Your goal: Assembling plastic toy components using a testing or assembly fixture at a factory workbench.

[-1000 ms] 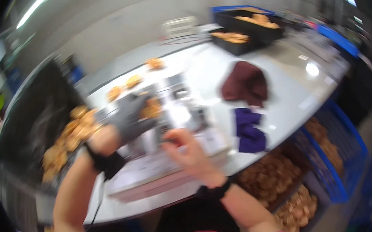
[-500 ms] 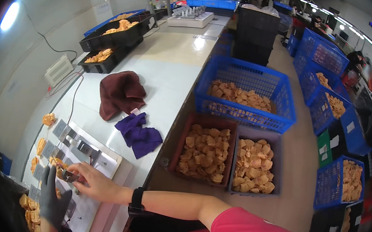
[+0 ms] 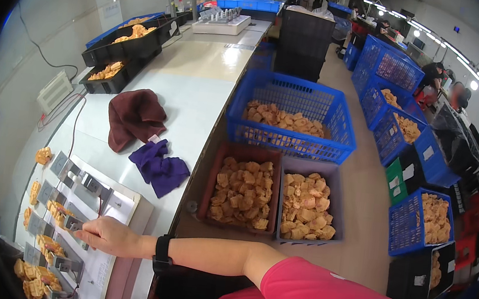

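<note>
My right hand reaches over a white test fixture at the lower left, its fingers pinched on a small grey metal block. Against that block lies an orange-yellow moulded piece. Another such piece sits at the neighbouring grey block, nearer to me. A row of grey plates runs along the fixture's left side, with single orange pieces beyond them. More orange pieces are heaped at the bottom left. My left hand is out of view.
Brown cloth and purple cloth lie on the white bench. Black trays of pieces stand farther back. Right of the bench are a blue crate, a reddish bin and a grey bin, all holding tan pieces.
My gloved left hand has gone from the fixture and out of view. My right hand stays at the grey block. The whole view has shifted, so the scene sits farther left.
</note>
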`<action>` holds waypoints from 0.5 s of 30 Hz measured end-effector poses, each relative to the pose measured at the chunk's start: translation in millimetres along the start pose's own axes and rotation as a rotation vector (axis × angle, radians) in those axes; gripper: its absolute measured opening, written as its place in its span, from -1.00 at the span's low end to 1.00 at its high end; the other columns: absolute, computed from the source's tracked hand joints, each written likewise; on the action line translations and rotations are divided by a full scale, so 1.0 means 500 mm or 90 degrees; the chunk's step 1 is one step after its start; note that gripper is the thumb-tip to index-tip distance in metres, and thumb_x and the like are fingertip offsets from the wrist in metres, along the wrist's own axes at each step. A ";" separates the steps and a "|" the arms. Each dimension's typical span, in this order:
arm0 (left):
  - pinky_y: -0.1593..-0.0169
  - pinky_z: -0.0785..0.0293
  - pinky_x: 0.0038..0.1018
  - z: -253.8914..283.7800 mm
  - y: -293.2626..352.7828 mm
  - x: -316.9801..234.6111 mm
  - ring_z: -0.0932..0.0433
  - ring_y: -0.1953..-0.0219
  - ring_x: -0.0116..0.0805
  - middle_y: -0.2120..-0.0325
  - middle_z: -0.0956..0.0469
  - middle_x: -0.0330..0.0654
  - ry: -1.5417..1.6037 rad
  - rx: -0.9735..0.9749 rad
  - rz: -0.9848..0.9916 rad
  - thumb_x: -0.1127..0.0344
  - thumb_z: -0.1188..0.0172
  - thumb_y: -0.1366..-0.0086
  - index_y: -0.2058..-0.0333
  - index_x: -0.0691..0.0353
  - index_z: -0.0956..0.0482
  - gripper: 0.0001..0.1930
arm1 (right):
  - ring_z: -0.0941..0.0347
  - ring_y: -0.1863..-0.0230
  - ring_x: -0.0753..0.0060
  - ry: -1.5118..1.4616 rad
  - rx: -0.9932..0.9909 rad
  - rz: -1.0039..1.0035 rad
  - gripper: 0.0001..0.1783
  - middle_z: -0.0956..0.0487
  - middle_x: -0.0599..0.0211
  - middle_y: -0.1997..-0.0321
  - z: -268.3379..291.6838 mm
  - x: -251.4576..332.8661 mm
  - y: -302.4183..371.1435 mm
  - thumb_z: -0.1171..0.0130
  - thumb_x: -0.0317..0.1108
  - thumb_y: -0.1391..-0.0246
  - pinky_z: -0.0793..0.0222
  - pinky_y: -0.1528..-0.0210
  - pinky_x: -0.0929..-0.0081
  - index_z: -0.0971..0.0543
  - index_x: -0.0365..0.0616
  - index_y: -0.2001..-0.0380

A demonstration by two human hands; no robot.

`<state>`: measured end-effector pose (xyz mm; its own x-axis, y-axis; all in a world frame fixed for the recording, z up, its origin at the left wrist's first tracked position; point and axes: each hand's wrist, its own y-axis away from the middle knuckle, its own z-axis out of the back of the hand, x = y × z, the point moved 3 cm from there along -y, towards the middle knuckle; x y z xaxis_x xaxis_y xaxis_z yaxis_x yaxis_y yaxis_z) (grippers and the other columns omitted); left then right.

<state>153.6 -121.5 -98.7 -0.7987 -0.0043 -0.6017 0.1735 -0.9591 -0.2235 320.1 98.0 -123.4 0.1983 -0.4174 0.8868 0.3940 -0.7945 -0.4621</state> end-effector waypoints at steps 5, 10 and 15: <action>-0.08 -0.43 -0.32 -0.021 0.027 0.051 -0.49 0.00 -0.16 0.00 -0.52 0.00 0.015 -0.211 0.041 0.28 -0.22 -0.35 -0.05 0.36 -0.52 -0.63 | -0.46 0.57 0.35 0.044 -0.001 0.019 -0.49 -0.51 0.24 0.62 0.008 -0.003 0.001 0.02 -0.04 -0.33 -0.31 0.46 0.37 -0.47 -0.24 0.57; -0.02 -0.47 -0.29 -0.038 0.035 0.083 -0.53 0.09 -0.16 0.06 -0.56 0.00 0.016 -0.340 0.002 0.34 -0.22 -0.34 0.01 0.37 -0.56 -0.69 | -0.46 0.57 0.33 0.081 -0.016 0.064 -0.53 -0.52 0.23 0.61 0.004 0.001 0.001 -0.02 -0.09 -0.32 -0.32 0.45 0.36 -0.49 -0.25 0.55; 0.01 -0.49 -0.30 -0.037 0.039 0.065 -0.53 0.12 -0.17 0.14 -0.56 0.01 -0.130 -0.402 -0.101 0.39 -0.20 -0.34 0.04 0.40 -0.56 -0.73 | -0.39 0.58 0.34 0.098 -0.035 0.064 -0.63 -0.49 0.20 0.61 0.003 0.005 0.001 -0.08 -0.19 -0.26 -0.30 0.45 0.36 -0.47 -0.25 0.53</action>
<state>141.5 -135.1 -136.9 -0.9243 0.0107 -0.3816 0.2983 -0.6035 -0.7395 322.0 97.3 -121.4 0.0925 -0.5552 0.8265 0.3281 -0.7667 -0.5518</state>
